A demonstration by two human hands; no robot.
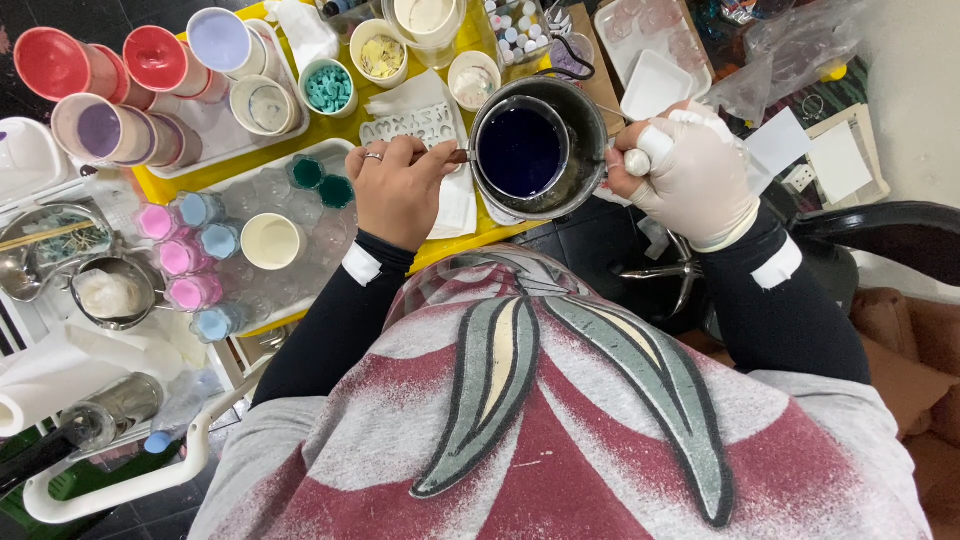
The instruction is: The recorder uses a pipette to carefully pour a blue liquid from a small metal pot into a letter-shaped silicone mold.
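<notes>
Overhead view from head camera, looking down past grey and dark red shirt (560, 430) onto cluttered yellow table (330, 130). Left hand (398, 185), bare, ring on one finger, closed around thin metal handle (458, 156) of small inner cup (520, 150) filled with dark blue liquid (518, 152). Inner cup seated inside larger metal pot (580, 125), held near table's front edge, just right of white letter mould (408, 124) on white paper. Right hand (690, 175), in white glove, clenched on pale handle (637, 161) at pot's right side. Both forearms in black sleeves with white tags near wrists. Left of pot: clear mould tray (300, 250) bearing cream-filled cup (270, 241), two dark green cups (322, 182), and small pink and pale blue cups (190, 262) along its left edge. Behind tray: second clear tray (210, 130) holding tall tumblers on their sides, with red, lilac and pale blue contents, near table's far left corner. Farther back: bowl of turquoise pieces (329, 88), bowl of yellow flakes (381, 54), white cup (473, 78), large cream-filled container (425, 18). Far left, off yellow surface: metal pitcher with white contents (108, 293), metal bowl (50, 238) with wooden stick across it, paper towel roll (40, 385). Right of pot, well apart: white square dish (655, 82), clear plastic bag (790, 55), black chair arm (880, 235).
</notes>
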